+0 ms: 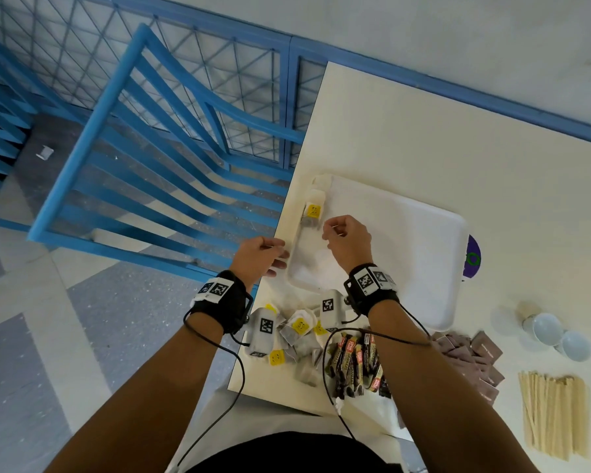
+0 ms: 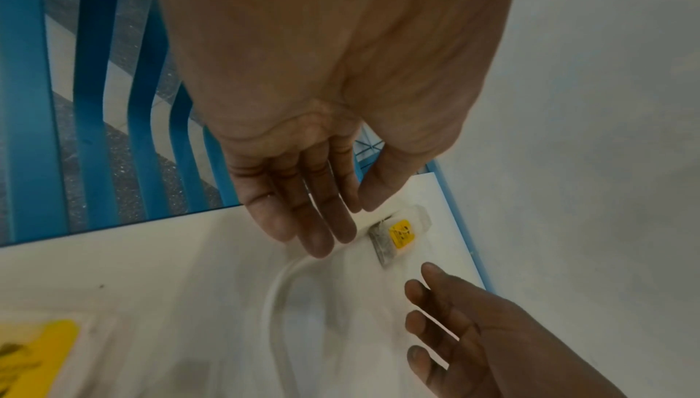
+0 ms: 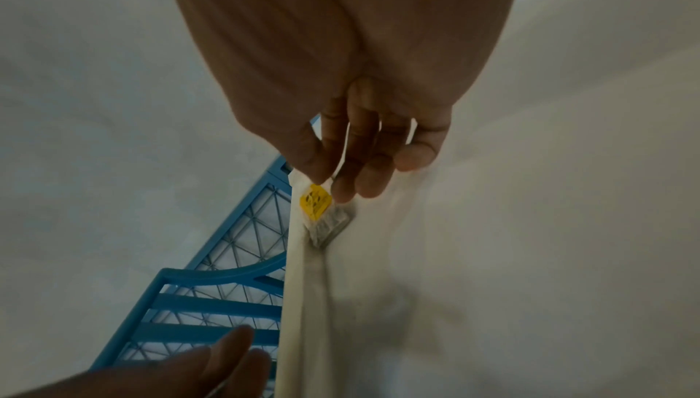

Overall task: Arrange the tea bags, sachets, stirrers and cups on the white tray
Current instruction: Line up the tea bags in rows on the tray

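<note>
One tea bag (image 1: pixel 313 211) on tray (image 1: pixel 406 240) (left edge), beyond both slack, empty hands.

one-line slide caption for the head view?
Both hands hover over white plastic tray, yellow-tagged tea bag at its edge.

tray (image 1: pixel 406 240): we see smooth white plastic with a soft sheen
table (image 1: pixel 458 148): we read it as a smooth, matt cream top
tea bags (image 1: pixel 299 331): we see thin paper pouches with glossy yellow tags
stick sachets (image 1: pixel 354 361): shiny printed foil or plastic; we cannot tell which
flat sachets (image 1: pixel 471 353): we see matt mauve paper
stirrers (image 1: pixel 553 414): pale bare wood, matt
cups (image 1: pixel 556 334): we see smooth white material
chair (image 1: pixel 144 158): we see blue painted slats, slightly glossy
wrist straps (image 1: pixel 232 302): matt black cloth
</note>
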